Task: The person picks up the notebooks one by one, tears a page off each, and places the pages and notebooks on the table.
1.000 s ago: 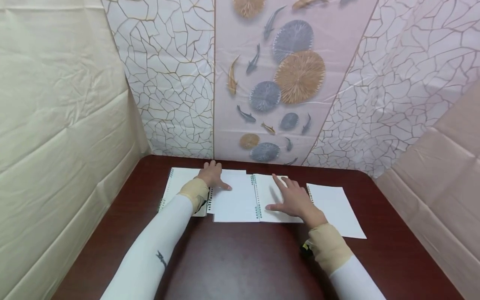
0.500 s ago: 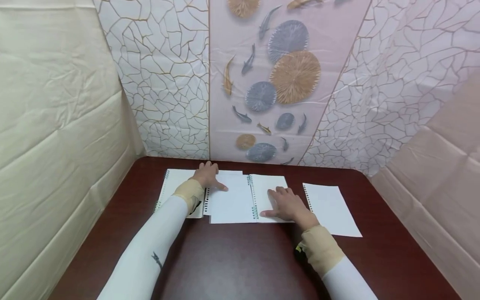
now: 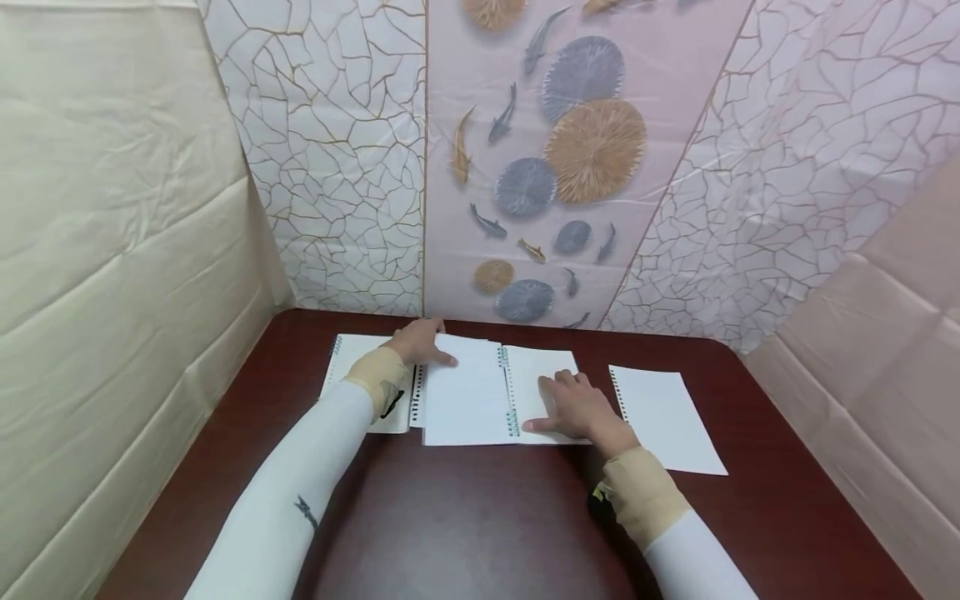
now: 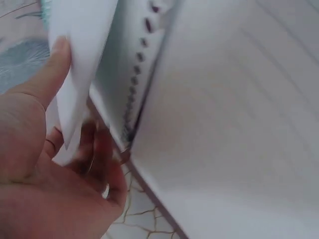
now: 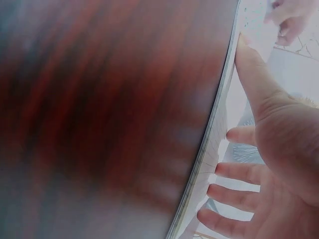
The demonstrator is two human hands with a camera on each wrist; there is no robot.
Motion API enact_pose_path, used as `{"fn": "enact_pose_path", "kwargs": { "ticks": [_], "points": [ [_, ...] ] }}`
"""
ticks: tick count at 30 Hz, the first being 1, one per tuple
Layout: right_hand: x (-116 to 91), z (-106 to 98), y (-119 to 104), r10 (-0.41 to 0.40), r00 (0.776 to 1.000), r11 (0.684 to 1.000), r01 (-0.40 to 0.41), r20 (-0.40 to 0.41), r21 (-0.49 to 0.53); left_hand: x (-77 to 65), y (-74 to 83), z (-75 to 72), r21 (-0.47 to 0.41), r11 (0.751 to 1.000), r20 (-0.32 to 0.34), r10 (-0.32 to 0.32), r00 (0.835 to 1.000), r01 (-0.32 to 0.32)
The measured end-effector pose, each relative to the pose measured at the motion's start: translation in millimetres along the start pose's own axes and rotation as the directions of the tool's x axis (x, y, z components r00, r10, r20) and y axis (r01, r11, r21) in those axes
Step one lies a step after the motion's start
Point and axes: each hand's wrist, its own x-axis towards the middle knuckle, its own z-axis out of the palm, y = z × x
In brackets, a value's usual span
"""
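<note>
A spiral notebook with green rings (image 3: 513,423) lies open on the table. My left hand (image 3: 420,340) pinches the far left corner of its left-hand page (image 3: 468,400), which is raised at that end. In the left wrist view the thumb presses the front of the white page (image 4: 84,45), and curled fingers (image 4: 102,159) reach behind it. On the right-hand page (image 3: 532,362) rests my right hand (image 3: 579,408), fingers spread. Its thumb (image 5: 254,74) lies near the page's front edge in the right wrist view. A sheet with punched holes (image 3: 417,408) sticks out under the raised page.
Left of the left hand lies another ring-bound notebook (image 3: 360,354), partly covered by the wrist. A loose sheet with punched holes (image 3: 663,417) lies at the right. Behind the dark red table (image 3: 465,517) hangs a patterned cloth (image 3: 352,208).
The left hand has taken the page's far corner and lifted it. The right hand has come down onto the right-hand page, its raised fingers lowering.
</note>
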Motion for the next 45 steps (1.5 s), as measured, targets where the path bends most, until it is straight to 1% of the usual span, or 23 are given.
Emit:
{"fn": "enact_pose_path", "kwargs": {
  "ticks": [2, 5, 7, 9, 12, 14, 16, 17, 19, 21, 22, 23, 25, 28, 29, 31, 33, 35, 38, 40, 42, 44, 45],
  "points": [
    [-3.1, -0.9, -1.2, 0.002, 1.000, 1.000, -0.002, -0.005, -0.007, -3.6, 3.8, -5.0, -0.058, 0.998, -0.005, 0.025, 1.000, -0.025],
    [-6.9, -1.1, -2.6, 0.005, 1.000, 1.000, -0.005, -0.013, -0.016, -9.0, 10.3, -14.5, -0.115, 0.988, -0.040, 0.094, 0.995, -0.098],
    [-8.6, -0.7, -4.0, 0.008, 1.000, 1.000, -0.009, -0.016, -0.016, -12.6, 15.8, -21.5, -0.156, 0.976, -0.066, 0.140, 0.988, -0.149],
    [-9.3, -0.7, -6.6, 0.008, 1.000, 1.000, -0.008, -0.014, -0.001, -14.7, 19.6, -26.9, -0.201, 0.962, -0.088, 0.172, 0.981, -0.186],
    [-10.2, -2.0, -11.8, 0.009, 1.000, 1.000, -0.009, 0.022, 0.030, -19.9, 26.9, -32.5, -0.298, 0.932, -0.097, 0.184, 0.978, -0.205],
    [-11.2, -5.3, -16.2, -0.012, 0.999, 0.999, 0.010, 0.046, 0.041, -22.1, 31.0, -34.3, -0.367, 0.908, -0.098, 0.179, 0.979, -0.203],
    [-11.3, -11.4, -19.2, -0.048, 0.998, 0.998, 0.046, 0.047, 0.039, -21.5, 36.4, -34.7, -0.429, 0.882, -0.092, 0.172, 0.981, -0.194],
    [-10.5, -15.3, -20.0, -0.070, 0.997, 0.997, 0.069, 0.030, 0.038, -20.6, 39.6, -34.8, -0.455, 0.870, -0.090, 0.168, 0.982, -0.191],
    [-9.4, -25.2, -23.7, -0.105, 0.994, 0.993, 0.107, -0.034, 0.054, -19.3, 46.5, -34.9, -0.495, 0.848, -0.097, 0.161, 0.982, -0.188],
    [-7.0, -35.1, -29.8, -0.122, 0.984, 0.985, 0.136, -0.129, 0.102, -17.9, 53.9, -34.0, -0.522, 0.831, -0.101, 0.161, 0.982, -0.190],
    [-6.0, -40.5, -34.1, -0.124, 0.976, 0.978, 0.150, -0.178, 0.142, -17.8, 57.6, -33.6, -0.534, 0.824, -0.104, 0.159, 0.982, -0.190],
    [-5.1, -45.7, -39.2, -0.122, 0.968, 0.968, 0.165, -0.220, 0.189, -17.5, 61.2, -33.0, -0.552, 0.812, -0.104, 0.159, 0.982, -0.189],
    [-4.4, -56.2, -51.7, -0.116, 0.950, 0.940, 0.199, -0.290, 0.277, -16.7, 67.9, -31.5, -0.572, 0.799, -0.103, 0.154, 0.983, -0.185],
    [-5.8, -70.1, -72.4, -0.111, 0.932, 0.901, 0.241, -0.345, 0.361, -17.2, 76.3, -30.6, -0.594, 0.782, -0.101, 0.161, 0.982, -0.190],
    [-7.0, -74.3, -79.3, -0.106, 0.928, 0.899, 0.242, -0.357, 0.364, -17.8, 78.7, -30.8, -0.594, 0.781, -0.105, 0.166, 0.980, -0.196],
    [-9.7, -81.3, -92.2, -0.108, 0.920, 0.910, 0.244, -0.378, 0.335, -19.0, 82.8, -31.1, -0.589, 0.780, -0.110, 0.182, 0.977, -0.212],
    [-12.5, -86.3, -103.3, -0.110, 0.916, 0.923, 0.238, -0.385, 0.303, -20.6, 86.1, -31.0, -0.585, 0.780, -0.115, 0.193, 0.974, -0.224],
    [-15.2, -90.4, -112.2, -0.103, 0.921, 0.936, 0.218, -0.377, 0.275, -22.2, 89.1, -30.8, -0.577, 0.784, -0.120, 0.197, 0.973, -0.230],
    [-16.8, -93.4, -119.3, -0.082, 0.934, 0.942, 0.187, -0.348, 0.278, -24.0, 92.5, -29.8, -0.597, 0.768, -0.118, 0.201, 0.972, -0.232],
    [-17.5, -94.9, -120.5, -0.052, 0.947, 0.942, 0.151, -0.316, 0.300, -24.8, 93.8, -28.4, -0.609, 0.757, -0.125, 0.204, 0.971, -0.238],
    [-18.6, -96.6, -119.7, -0.023, 0.959, 0.935, 0.120, -0.281, 0.332, -24.7, 94.8, -25.7, -0.638, 0.729, -0.136, 0.209, 0.968, -0.247],
    [-20.5, -99.1, -117.4, 0.004, 0.969, 0.927, 0.088, -0.246, 0.364, -24.1, 95.0, -21.8, -0.655, 0.710, -0.152, 0.211, 0.965, -0.259],
    [-21.7, -100.5, -115.9, 0.017, 0.974, 0.921, 0.073, -0.228, 0.383, -23.9, 95.1, -19.4, -0.668, 0.696, -0.155, 0.216, 0.964, -0.263]
  ]
}}
